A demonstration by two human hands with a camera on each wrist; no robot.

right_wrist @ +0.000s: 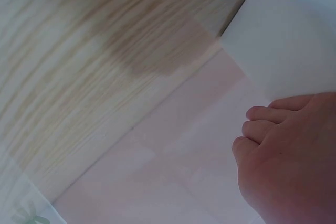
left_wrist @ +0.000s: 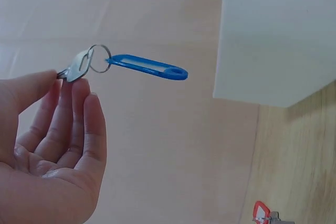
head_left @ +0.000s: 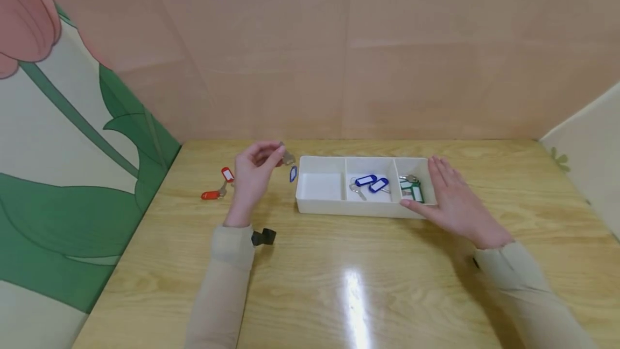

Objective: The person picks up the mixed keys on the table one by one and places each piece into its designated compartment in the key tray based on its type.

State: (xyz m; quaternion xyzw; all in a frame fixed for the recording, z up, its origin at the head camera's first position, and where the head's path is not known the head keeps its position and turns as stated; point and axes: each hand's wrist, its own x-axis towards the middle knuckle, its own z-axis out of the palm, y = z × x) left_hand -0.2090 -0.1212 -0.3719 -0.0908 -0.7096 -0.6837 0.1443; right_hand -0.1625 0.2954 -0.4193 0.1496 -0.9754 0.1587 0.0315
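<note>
My left hand [head_left: 254, 176] pinches a silver key [left_wrist: 79, 65] between thumb and fingertips, just left of the white divided tray [head_left: 356, 208]. From the key's ring dangles a blue key tag [left_wrist: 149, 67], hanging in the air beside the tray's left wall. My right hand [head_left: 455, 203] rests against the tray's right end, fingers straight, thumb on the front rim. Two blue-tagged keys [head_left: 378, 185] lie in the middle compartment. Green-tagged keys [head_left: 417, 194] are in the right compartment, partly hidden; the left compartment holds nothing.
On the table left of my left hand lie red-tagged keys [head_left: 210, 195], partly behind that hand. A pinkish backdrop [head_left: 349, 69] rises behind the wooden table [head_left: 310, 263]. A panel with painted leaves [head_left: 72, 214] stands along the left side.
</note>
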